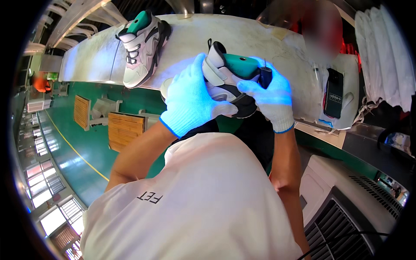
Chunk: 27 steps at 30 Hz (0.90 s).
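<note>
Over the near edge of the bench, a white, grey and black sneaker (pixel 226 92) lies on its side, toe to the left. A green shoe last (pixel 240 65) fills its opening. My left hand (pixel 187 97), in a white knit glove under blue light, wraps around the front and upper of the sneaker. At the heel, my gloved right hand (pixel 275 94) closes around a small tool with a dark handle (pixel 265 78) and a thin metal tip pointing away from me. Its fingers also rest against the sneaker. The tool's exact kind is unclear.
A matching sneaker (pixel 138 65) with a green last stands farther left on the pale workbench (pixel 195 37). A black phone (pixel 333 93) lies at the right end, near hanging white cloth (pixel 381 56). Wooden-topped seats (pixel 125 130) stand left; a vented machine (pixel 342 208) is at lower right.
</note>
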Each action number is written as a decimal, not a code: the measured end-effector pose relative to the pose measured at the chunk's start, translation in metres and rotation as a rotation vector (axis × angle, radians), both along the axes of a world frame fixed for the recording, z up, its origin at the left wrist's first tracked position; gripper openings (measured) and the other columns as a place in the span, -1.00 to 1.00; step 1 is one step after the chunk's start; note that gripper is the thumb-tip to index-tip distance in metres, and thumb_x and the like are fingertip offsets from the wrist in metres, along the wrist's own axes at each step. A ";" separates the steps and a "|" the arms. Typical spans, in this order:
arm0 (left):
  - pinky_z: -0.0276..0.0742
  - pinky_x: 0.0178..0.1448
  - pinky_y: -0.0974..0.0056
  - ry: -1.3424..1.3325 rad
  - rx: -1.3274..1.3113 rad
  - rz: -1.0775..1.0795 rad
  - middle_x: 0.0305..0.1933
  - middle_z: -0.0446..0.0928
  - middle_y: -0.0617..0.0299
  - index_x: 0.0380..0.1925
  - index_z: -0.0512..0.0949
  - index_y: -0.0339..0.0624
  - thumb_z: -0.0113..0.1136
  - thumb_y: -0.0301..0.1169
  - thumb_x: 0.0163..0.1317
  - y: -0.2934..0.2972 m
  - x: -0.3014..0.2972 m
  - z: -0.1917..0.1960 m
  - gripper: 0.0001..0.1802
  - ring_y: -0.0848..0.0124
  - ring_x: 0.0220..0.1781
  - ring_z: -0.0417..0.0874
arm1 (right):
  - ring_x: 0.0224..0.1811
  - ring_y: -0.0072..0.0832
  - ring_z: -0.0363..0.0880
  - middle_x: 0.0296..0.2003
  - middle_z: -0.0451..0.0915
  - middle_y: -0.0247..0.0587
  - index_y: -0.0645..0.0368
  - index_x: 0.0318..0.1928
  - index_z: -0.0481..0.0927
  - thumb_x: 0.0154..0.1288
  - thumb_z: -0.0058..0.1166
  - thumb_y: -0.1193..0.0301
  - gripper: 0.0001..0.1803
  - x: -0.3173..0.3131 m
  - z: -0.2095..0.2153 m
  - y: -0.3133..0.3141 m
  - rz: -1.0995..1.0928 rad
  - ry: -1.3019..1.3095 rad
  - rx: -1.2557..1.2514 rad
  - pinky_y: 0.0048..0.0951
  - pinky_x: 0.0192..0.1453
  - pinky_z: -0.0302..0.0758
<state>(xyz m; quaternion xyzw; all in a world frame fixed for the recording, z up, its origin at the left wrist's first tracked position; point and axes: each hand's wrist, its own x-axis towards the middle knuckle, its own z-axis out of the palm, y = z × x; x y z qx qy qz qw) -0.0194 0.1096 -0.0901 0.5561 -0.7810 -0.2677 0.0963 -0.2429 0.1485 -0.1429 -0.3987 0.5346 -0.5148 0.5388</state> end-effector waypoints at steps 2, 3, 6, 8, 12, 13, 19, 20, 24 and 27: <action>0.62 0.54 -0.09 -0.028 -0.025 0.013 0.44 0.61 -0.25 0.65 0.23 -0.47 0.86 0.17 -0.29 0.001 -0.005 0.001 0.58 -0.15 0.47 0.68 | -0.17 -0.58 0.63 -0.13 0.71 -0.38 0.18 0.42 0.70 0.39 0.55 0.41 -0.38 -0.003 0.006 0.001 -0.020 0.053 0.040 -0.47 0.04 0.63; 0.61 0.55 -0.09 -0.042 -0.039 0.019 0.48 0.58 -0.27 0.67 0.19 -0.50 0.86 0.21 -0.30 0.002 -0.005 0.001 0.63 -0.16 0.50 0.66 | -0.19 -0.58 0.64 -0.16 0.72 -0.38 0.17 0.42 0.71 0.43 0.52 0.41 -0.42 -0.003 0.013 0.003 -0.051 0.046 0.083 -0.47 0.02 0.63; 0.59 0.59 -0.08 0.026 -0.056 0.006 0.53 0.55 -0.27 0.66 0.20 -0.49 0.86 0.22 -0.28 0.001 0.002 -0.009 0.62 -0.14 0.55 0.63 | -0.54 -0.56 0.51 -0.43 0.68 -0.30 0.13 0.06 0.83 0.65 0.31 0.19 -0.72 -0.018 -0.023 0.015 -0.375 -0.213 0.177 -0.36 -0.44 0.49; 0.58 0.59 -0.08 -0.013 -0.044 0.010 0.54 0.54 -0.27 0.68 0.19 -0.46 0.86 0.22 -0.29 0.003 0.000 -0.001 0.63 -0.13 0.57 0.61 | -0.67 -0.50 0.39 -0.51 0.61 -0.27 0.11 -0.24 0.74 0.72 0.22 0.05 -0.58 -0.014 -0.031 0.019 -0.670 -0.871 0.076 -0.29 -0.58 0.38; 0.59 0.58 -0.09 -0.012 -0.070 -0.005 0.53 0.54 -0.27 0.69 0.17 -0.44 0.86 0.24 -0.30 0.002 0.001 -0.007 0.65 -0.15 0.56 0.62 | -0.68 -0.46 0.40 -0.51 0.58 -0.25 0.13 -0.33 0.57 0.75 0.17 -0.01 -0.47 0.008 -0.027 0.019 -0.710 -0.881 0.093 -0.32 -0.58 0.37; 0.60 0.57 -0.09 -0.017 -0.074 -0.002 0.53 0.55 -0.27 0.70 0.16 -0.43 0.86 0.24 -0.31 0.002 0.003 -0.008 0.66 -0.16 0.55 0.63 | -0.67 -0.46 0.40 -0.51 0.58 -0.24 0.13 -0.33 0.55 0.75 0.17 -0.01 -0.47 0.011 -0.022 0.018 -0.743 -0.889 0.097 -0.33 -0.57 0.38; 0.63 0.51 -0.12 0.005 -0.055 0.001 0.48 0.58 -0.27 0.71 0.14 -0.40 0.86 0.26 -0.31 0.004 0.005 -0.013 0.67 -0.18 0.48 0.68 | -0.52 -0.45 0.52 -0.45 0.54 -0.26 0.03 -0.40 0.40 0.72 0.19 -0.01 -0.46 0.011 -0.006 0.032 -0.791 -0.855 0.152 -0.34 -0.38 0.55; 0.64 0.50 -0.12 0.013 -0.058 -0.003 0.47 0.59 -0.27 0.70 0.14 -0.40 0.86 0.26 -0.30 0.003 0.006 -0.013 0.67 -0.19 0.46 0.69 | -0.43 -0.45 0.54 -0.41 0.55 -0.27 0.03 -0.38 0.41 0.73 0.20 0.02 -0.48 0.011 -0.013 0.031 -0.773 -0.812 0.110 -0.33 -0.26 0.58; 0.64 0.46 -0.14 0.053 -0.123 -0.033 0.42 0.62 -0.26 0.67 0.19 -0.40 0.87 0.23 -0.31 0.003 0.007 -0.019 0.63 -0.21 0.41 0.71 | -0.11 -0.45 0.57 -0.32 0.46 -0.34 0.11 -0.29 0.48 0.67 0.28 0.17 -0.60 0.030 -0.030 0.020 -0.745 -0.421 0.088 -0.27 0.08 0.63; 0.63 0.46 -0.16 0.055 -0.193 -0.057 0.38 0.64 -0.25 0.67 0.20 -0.40 0.89 0.20 -0.33 0.002 0.009 -0.024 0.62 -0.24 0.39 0.71 | -0.20 -0.50 0.55 -0.36 0.47 -0.37 0.18 -0.28 0.56 0.62 0.31 0.20 -0.63 0.030 -0.029 0.019 -0.713 -0.436 0.156 -0.34 -0.02 0.56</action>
